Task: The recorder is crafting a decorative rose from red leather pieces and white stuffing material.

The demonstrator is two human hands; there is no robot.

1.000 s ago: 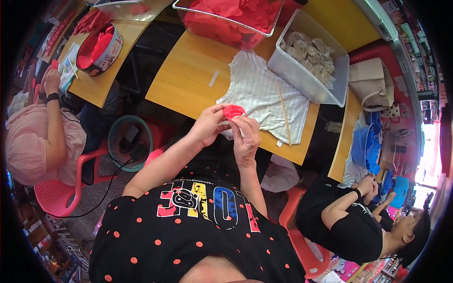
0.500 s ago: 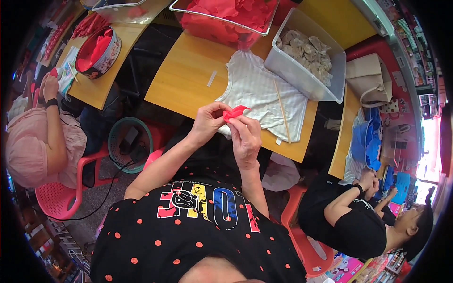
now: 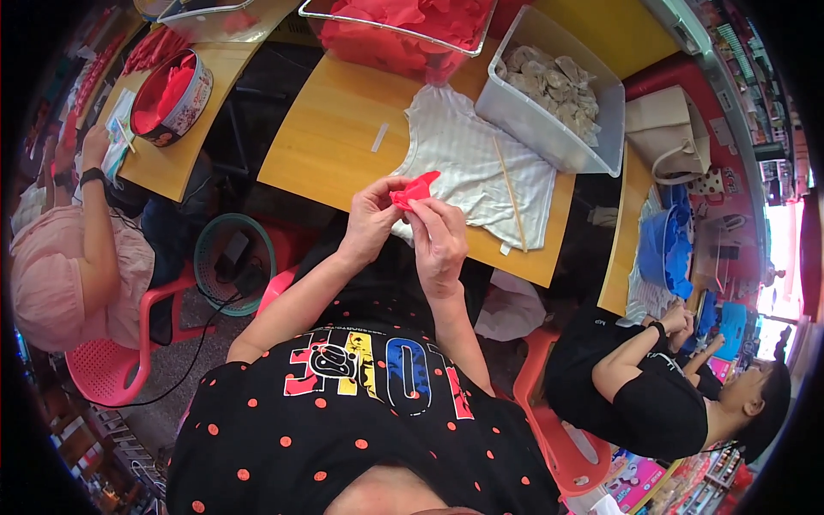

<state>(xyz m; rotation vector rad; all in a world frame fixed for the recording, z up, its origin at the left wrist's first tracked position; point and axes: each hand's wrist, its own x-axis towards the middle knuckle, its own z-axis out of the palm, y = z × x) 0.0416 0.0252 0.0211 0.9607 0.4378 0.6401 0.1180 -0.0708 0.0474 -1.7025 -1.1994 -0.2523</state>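
My left hand (image 3: 371,221) and my right hand (image 3: 440,247) meet at the near edge of the wooden table. Between their fingertips they pinch a small, soft, crumpled red piece (image 3: 415,190), with one pointed end sticking up to the right. It looks like thin fabric or rubber; which, I cannot tell. Beyond my fingers a pale striped cloth garment (image 3: 455,137) lies spread on the table, and a thin wooden stick (image 3: 508,193) rests across its right side.
A clear bin (image 3: 403,39) of red pieces stands at the back, and another (image 3: 549,129) holds beige bundles. To the left, a person in pink sits by a round tin (image 3: 184,107). On the right, a person in black sits near a blue bucket (image 3: 657,253).
The red piece has turned slightly in my fingers and both hands sit a little farther left. The person on the left has moved a hand. The view has shifted slightly.
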